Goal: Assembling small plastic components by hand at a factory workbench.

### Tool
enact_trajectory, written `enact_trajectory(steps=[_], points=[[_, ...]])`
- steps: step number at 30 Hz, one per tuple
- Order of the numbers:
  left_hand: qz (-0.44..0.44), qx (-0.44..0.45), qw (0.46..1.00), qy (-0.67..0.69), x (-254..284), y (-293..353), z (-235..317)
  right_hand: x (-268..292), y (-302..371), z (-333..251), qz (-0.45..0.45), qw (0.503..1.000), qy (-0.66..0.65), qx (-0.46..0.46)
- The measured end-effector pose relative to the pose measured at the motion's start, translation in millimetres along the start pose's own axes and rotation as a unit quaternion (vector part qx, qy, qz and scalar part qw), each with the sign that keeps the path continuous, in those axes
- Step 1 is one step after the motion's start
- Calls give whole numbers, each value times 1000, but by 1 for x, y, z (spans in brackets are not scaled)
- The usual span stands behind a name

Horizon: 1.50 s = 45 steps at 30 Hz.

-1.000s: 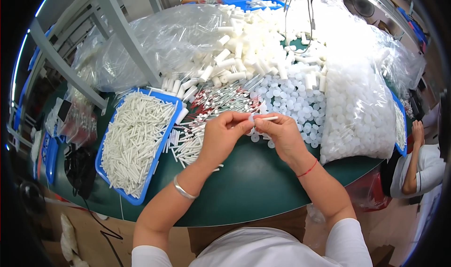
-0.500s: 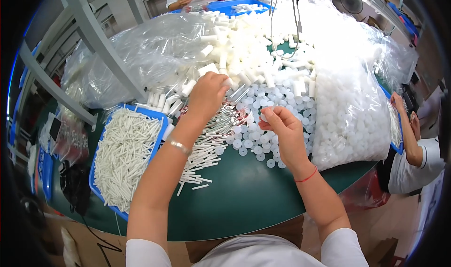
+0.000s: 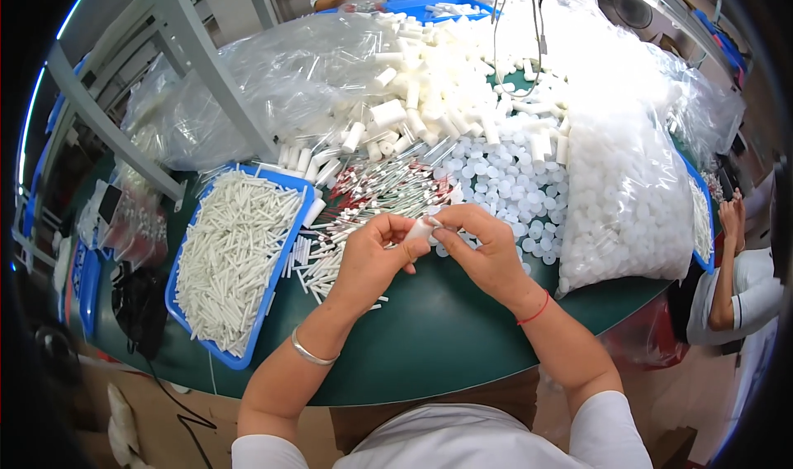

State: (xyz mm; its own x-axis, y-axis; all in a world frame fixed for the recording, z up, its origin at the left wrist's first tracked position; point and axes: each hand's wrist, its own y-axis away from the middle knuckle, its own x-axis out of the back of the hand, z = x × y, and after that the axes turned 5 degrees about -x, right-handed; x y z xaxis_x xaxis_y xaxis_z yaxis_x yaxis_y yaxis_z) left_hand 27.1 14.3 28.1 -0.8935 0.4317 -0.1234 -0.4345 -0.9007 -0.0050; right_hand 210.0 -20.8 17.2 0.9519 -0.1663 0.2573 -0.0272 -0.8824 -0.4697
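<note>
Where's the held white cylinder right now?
Head view, near the centre: the white cylinder is gripped in the left hand, its end meeting the right hand, just below the thin red-and-white pieces.

white short-sleeved shirt [image 3: 454,436]; silver bangle [image 3: 307,352], left wrist [image 3: 332,319]; thin red cord [image 3: 536,311], right wrist [image 3: 520,297]

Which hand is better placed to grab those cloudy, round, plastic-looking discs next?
Probably the right hand: it's nearer the cloudy, round, plastic-looking discs. The left hand grips a white, plastic-looking cylinder.
</note>
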Motion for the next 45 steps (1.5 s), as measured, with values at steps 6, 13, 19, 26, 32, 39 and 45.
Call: enact_trajectory(steps=[6,13,19,26,32,39,45], points=[[6,55,993,103,6,17,-6,-2,2,-3,-56,998,-6,3],[-19,0,1000,-6,-1,26,-13,-8,6,3,-45,999,7,-23],[-34,74,995,49,11,22,-13,3,1,1,-106,992,61,-10],[-41,48,995,-71,21,20,-21,9,0,7,-133,937,270,178],[-44,85,989,-110,16,11,0,-2,3,-15,-168,944,241,149],[-17,-25,961,-274,31,-40,16,2,1,7,-145,960,213,112],[65,-238,729,-639,85,-107,-15,-2,0,3,-71,982,155,78]])
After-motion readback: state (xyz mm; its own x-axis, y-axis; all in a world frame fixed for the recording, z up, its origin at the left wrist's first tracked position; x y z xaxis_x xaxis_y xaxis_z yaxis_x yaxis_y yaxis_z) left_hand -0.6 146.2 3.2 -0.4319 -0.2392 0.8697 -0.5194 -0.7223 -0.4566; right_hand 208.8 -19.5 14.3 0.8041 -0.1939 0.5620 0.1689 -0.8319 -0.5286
